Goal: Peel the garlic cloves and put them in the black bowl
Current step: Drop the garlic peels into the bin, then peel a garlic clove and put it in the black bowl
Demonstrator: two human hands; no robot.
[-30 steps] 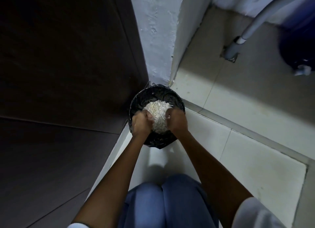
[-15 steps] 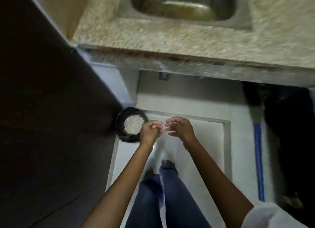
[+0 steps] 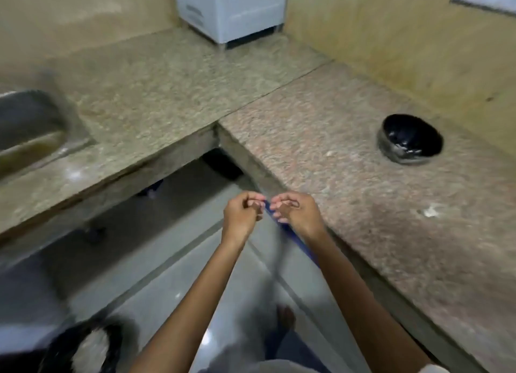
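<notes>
The black bowl [image 3: 391,152] stands on the pinkish stone counter [image 3: 321,155] at the right, near the wall; a few pale specks show inside it, too blurred to name. My left hand [image 3: 240,217] and my right hand [image 3: 295,214] hang side by side above the floor, just off the counter's front edge and well left of the bowl. Both have their fingers curled with the fingertips nearly meeting. No garlic clove shows in either hand.
A steel sink [image 3: 30,127] is set in the beige counter at the left. A white appliance [image 3: 229,9] stands in the back corner. On the floor at the bottom left is a black basket [image 3: 60,347] holding white peel. My bare foot shows below.
My hands have left the black basket of peel and risen to counter height. The view swung from the floor up to the counters, bringing the black bowl into sight.
</notes>
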